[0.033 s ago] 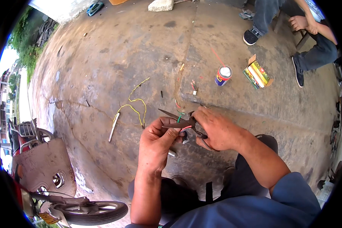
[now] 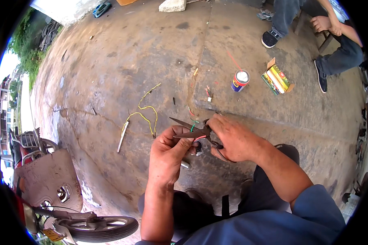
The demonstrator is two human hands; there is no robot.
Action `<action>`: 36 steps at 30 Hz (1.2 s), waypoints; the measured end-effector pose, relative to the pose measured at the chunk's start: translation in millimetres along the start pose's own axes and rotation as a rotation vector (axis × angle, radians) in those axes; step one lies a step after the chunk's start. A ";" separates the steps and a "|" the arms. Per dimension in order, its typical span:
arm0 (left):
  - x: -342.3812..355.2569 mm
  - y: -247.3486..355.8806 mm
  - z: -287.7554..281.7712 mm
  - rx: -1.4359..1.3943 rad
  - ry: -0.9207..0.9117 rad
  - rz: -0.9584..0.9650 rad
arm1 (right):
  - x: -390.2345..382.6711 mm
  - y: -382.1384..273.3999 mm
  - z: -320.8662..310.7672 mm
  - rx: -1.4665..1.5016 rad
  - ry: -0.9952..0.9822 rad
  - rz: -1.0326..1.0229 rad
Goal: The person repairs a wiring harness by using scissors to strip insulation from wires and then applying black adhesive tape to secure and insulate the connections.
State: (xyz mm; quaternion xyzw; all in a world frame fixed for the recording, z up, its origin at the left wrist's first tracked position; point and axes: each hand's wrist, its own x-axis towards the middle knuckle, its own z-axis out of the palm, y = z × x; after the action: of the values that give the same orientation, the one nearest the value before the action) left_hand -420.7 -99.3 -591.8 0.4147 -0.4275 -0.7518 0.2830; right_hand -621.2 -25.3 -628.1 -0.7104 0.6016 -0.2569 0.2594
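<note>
My left hand (image 2: pixel 167 153) pinches a small bundle of red, white and green wires (image 2: pixel 200 139) with a small dark fitting (image 2: pixel 199 148) hanging below. My right hand (image 2: pixel 237 141) grips dark metal scissors (image 2: pixel 194 134), whose parted blades reach left across the wires and lie close to my left fingertips. The exact contact between blades and wires is hard to make out. A loose yellow wire (image 2: pixel 149 107) lies on the concrete ahead, beside a thin pale strip (image 2: pixel 123 134). A short silver cylinder (image 2: pixel 185 164) lies partly hidden beneath my hands.
A spray can (image 2: pixel 240 85), an open cardboard box (image 2: pixel 277 79) and wire scraps (image 2: pixel 209 98) lie on the concrete floor (image 2: pixel 90 73). Another person's legs (image 2: pixel 331 61) and hands (image 2: pixel 323 25) are at upper right. A motorcycle (image 2: pixel 49 171) stands at lower left, a stone block (image 2: pixel 171 6) at the back.
</note>
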 end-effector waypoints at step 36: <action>-3.0 -7.5 1.5 0.257 0.125 0.276 | 0.5 -8.2 -3.1 -0.123 0.132 0.057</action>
State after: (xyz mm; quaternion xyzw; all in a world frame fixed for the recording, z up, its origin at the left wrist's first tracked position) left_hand -421.1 -92.7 -596.8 0.4305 -0.5546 -0.6178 0.3540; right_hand -617.3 -24.8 -620.3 -0.6891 0.6521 -0.2583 0.1820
